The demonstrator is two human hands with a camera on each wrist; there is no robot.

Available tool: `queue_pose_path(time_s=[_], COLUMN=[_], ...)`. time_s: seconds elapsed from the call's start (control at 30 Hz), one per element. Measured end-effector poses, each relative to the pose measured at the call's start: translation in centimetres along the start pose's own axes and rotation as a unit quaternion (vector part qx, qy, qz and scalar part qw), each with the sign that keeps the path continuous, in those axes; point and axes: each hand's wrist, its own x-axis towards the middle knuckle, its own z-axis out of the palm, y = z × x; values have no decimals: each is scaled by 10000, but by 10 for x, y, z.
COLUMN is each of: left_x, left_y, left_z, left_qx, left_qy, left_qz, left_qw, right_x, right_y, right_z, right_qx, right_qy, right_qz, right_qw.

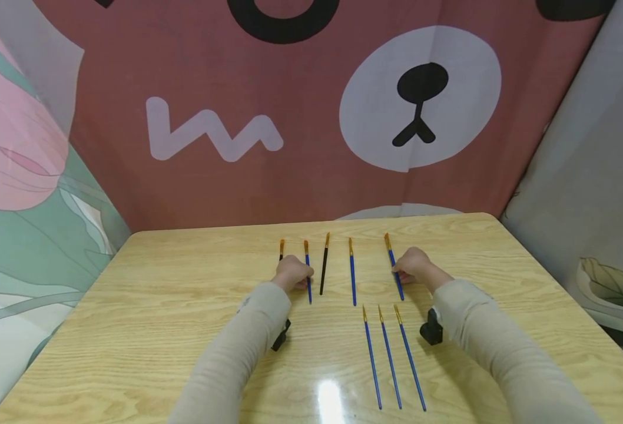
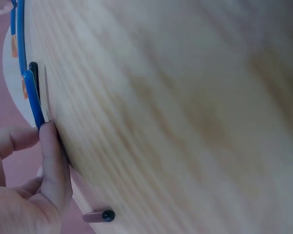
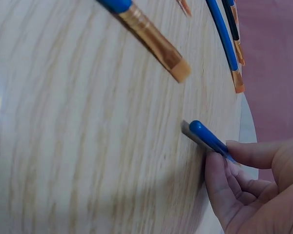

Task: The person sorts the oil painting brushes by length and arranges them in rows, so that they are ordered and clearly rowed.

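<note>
Near the back of the table, my left hand (image 1: 292, 272) pinches a blue-handled paintbrush (image 1: 307, 256) between thumb and fingers. The left wrist view shows the rounded handle end of that brush (image 2: 33, 100) sticking out past the fingertips. Farther right, my right hand (image 1: 416, 266) pinches another blue-handled paintbrush (image 1: 399, 287), its flat orange bristles pointing away and slightly left. Its handle end (image 3: 205, 134) shows close over the wood in the right wrist view. A black-handled paintbrush (image 1: 282, 248) is partly hidden behind my left hand.
Between the hands lie a black-handled paintbrush (image 1: 324, 271) and a blue one (image 1: 353, 280). Three thinner blue paintbrushes (image 1: 390, 356) lie side by side nearer me, slightly slanted. The wooden table (image 1: 158, 306) meets a printed cloth (image 1: 290, 188) at its back edge.
</note>
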Motion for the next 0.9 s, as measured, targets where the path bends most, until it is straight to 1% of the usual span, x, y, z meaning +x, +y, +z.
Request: queue_pose_path(time_s=[0.23, 0.5, 0.73, 0.9], left_x=[0, 0, 2, 2], left_y=[-1, 0, -3, -4], left_z=[1, -2, -3, -4], left_qx=[80, 30, -438, -670], left_qy=[3, -3, -178, -324], left_qz=[21, 18, -125, -96], left_qw=[10000, 10000, 9988, 9972], right_x=[-2, 4, 4, 4], right_y=[-2, 0, 3, 5], right_z=[0, -1, -1, -1], right_qx=[-135, -36, 13, -43], right_qy=[102, 110, 20, 67], right_qz=[37, 82, -2, -26], right_qw=[9998, 9999, 10000, 10000])
